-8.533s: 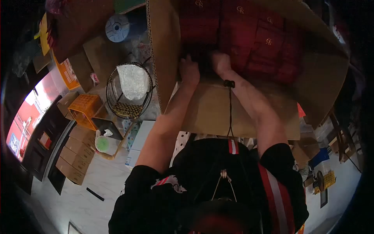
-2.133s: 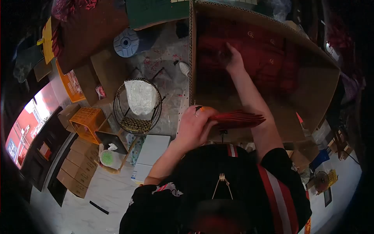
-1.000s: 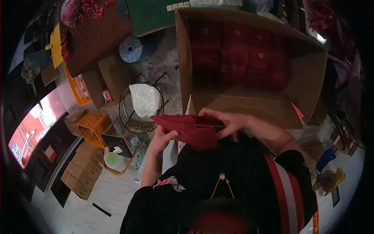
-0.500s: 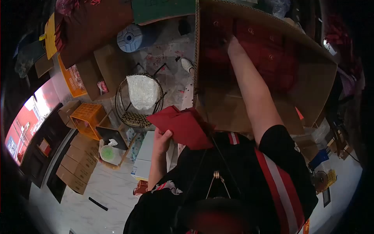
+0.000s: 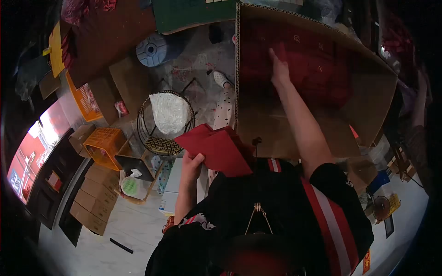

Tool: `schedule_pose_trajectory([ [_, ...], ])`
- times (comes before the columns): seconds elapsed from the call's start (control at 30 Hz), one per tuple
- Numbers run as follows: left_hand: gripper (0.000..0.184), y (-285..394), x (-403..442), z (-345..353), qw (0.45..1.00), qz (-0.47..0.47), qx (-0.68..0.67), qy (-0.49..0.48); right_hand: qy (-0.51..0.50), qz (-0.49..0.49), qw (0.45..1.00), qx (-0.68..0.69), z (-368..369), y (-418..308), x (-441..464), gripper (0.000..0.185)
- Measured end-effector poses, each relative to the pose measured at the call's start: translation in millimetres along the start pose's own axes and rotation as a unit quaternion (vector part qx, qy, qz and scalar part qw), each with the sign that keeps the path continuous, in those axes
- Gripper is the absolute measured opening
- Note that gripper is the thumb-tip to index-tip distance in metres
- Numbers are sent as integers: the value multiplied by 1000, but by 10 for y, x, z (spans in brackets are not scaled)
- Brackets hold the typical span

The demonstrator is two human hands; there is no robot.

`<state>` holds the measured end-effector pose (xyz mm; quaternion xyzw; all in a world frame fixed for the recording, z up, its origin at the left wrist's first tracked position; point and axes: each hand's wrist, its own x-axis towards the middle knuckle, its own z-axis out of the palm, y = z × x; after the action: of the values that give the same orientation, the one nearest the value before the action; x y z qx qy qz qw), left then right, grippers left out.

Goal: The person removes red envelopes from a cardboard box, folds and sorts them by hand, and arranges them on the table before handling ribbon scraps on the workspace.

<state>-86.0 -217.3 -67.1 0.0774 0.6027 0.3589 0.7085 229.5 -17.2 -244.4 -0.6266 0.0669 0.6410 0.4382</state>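
Note:
My left hand (image 5: pixel 192 166) grips several flat, folded dark-red pieces, which look like paper bags (image 5: pixel 216 149), with the thumb on top. They lie in front of my chest, left of a big open cardboard box (image 5: pixel 294 131). My right arm reaches inside that box. My right hand (image 5: pixel 280 70) is over the red bags (image 5: pixel 317 69) with gold logos packed there, its visible fingers stretched out and apart. Some fingertips are hard to make out against the dark red.
A round-backed chair (image 5: pixel 149 133) with white plastic on it stands to the left, beside an orange crate (image 5: pixel 105 146) and stacked cartons (image 5: pixel 95 198). A leg in polka-dot trousers (image 5: pixel 224 108) shows beside the box. Another person's arm (image 5: pixel 420 99) appears at far right.
My right hand has drawn back a little from the depth of the box and shows more clearly. The left hand keeps its red bags. An arm has appeared at the right edge.

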Motion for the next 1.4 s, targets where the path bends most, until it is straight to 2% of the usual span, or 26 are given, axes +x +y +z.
schedule_pose_trajectory([
  [0.03,63,31,13,1,1000,0,1,-1,-94,-90,991,-39,-309,187,104,88],
  [0.1,64,105,14,28,1000,-4,13,-2,-2,-34,986,-164,-535,196,-109,76],
  [0.13,64,103,30,6,1000,-4,13,-2,-2,-34,986,-163,-629,150,-217,76],
  [0.2,64,74,42,-47,1000,-8,13,-5,-66,25,975,-211,-778,-8,-385,61],
  [0.23,64,78,41,-40,1000,-10,14,-4,-66,27,975,-211,-839,-58,-345,61],
  [0.27,63,82,56,-25,1000,-12,15,-6,-152,-1,883,-443,-889,-115,-253,55],
  [0.3,62,85,66,-13,1000,-16,17,-10,-227,-29,730,-644,-937,-160,-163,50],
  [0.33,62,89,72,-8,1000,-18,18,-11,-230,-132,687,-677,-957,-68,-86,45],
  [0.37,62,92,88,-1,999,-27,20,-12,-227,-132,688,-676,-979,6,-6,45],
  [0.43,61,87,123,20,999,-32,23,-13,-146,-180,590,-773,-681,121,24,43],
  [0.53,61,114,94,28,998,-25,49,-11,-105,-144,583,-793,-565,469,217,43],
  [0.57,62,140,67,64,998,-25,51,-8,-48,-277,596,-752,-715,735,348,42],
  [0.6,62,152,55,99,998,-23,52,-5,-48,-279,597,-751,-663,725,317,42],
  [0.67,62,154,49,134,999,-3,48,-7,0,-320,557,-766,-586,728,218,38],
  [0.7,62,160,44,144,999,-14,46,-6,0,-319,557,-767,-585,682,161,38],
  [0.77,62,131,47,129,999,-23,43,-6,-65,-329,543,-770,-580,558,73,35],
  [0.8,63,108,57,110,998,-20,52,-6,-65,-330,542,-770,-585,501,34,35],
  [0.87,64,64,62,87,998,-15,60,-5,-146,-186,716,-657,-618,381,-31,34],
  [0.97,65,49,51,117,997,-2,83,-3,-198,-238,744,-592,-749,179,-87,29],
  [1.13,60,103,-13,313,997,31,56,-37,-239,-257,772,-530,-828,-407,-449,21],
  [1.2,58,145,-54,324,995,51,69,-47,-242,-188,868,-390,-868,-626,-606,20],
  [1.27,54,188,-160,416,992,80,92,-41,-228,-210,865,-394,-881,-892,-788,26],
  [1.33,52,263,-204,436,988,97,113,-46,-193,-264,888,-324,-860,-1102,-988,33],
  [1.4,52,391,-284,575,983,118,117,-83,-208,-268,885,-319,-819,-1369,-1263,37],
])
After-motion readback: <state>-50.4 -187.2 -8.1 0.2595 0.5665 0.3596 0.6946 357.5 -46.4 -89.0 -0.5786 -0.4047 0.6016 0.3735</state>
